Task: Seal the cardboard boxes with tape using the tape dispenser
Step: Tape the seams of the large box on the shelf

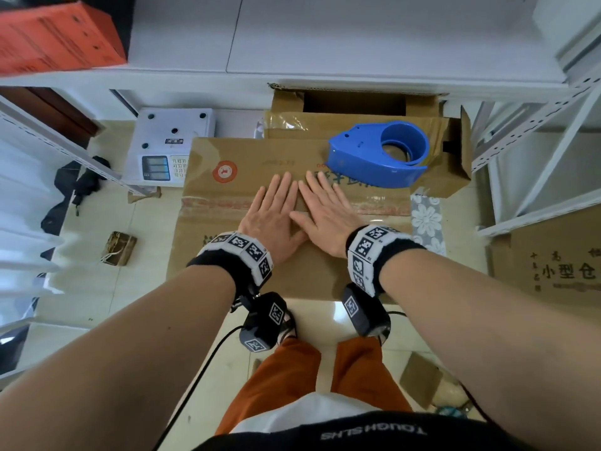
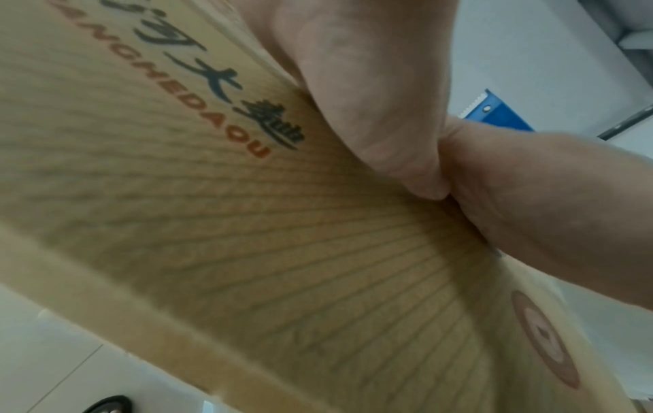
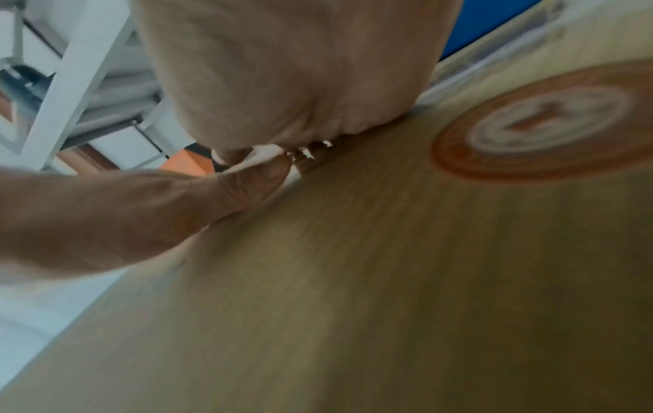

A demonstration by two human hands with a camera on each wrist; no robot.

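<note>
On top of the cardboard box (image 1: 227,229), the left hand (image 1: 271,216) and right hand (image 1: 325,213) lay flat, fingers spread, pressing the tape (image 1: 208,205). Behind them sat the blue tape dispenser (image 1: 377,154).

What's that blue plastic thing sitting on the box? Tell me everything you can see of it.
The blue tape dispenser is a smooth, moulded plastic shell, rounded at one end around a ring-shaped opening and tapering to a blunt point at the other. It lies on its side on the far right part of the cardboard box top, partly over the box behind. Neither hand touches it. The left wrist view shows a toothed cutting edge.
</note>
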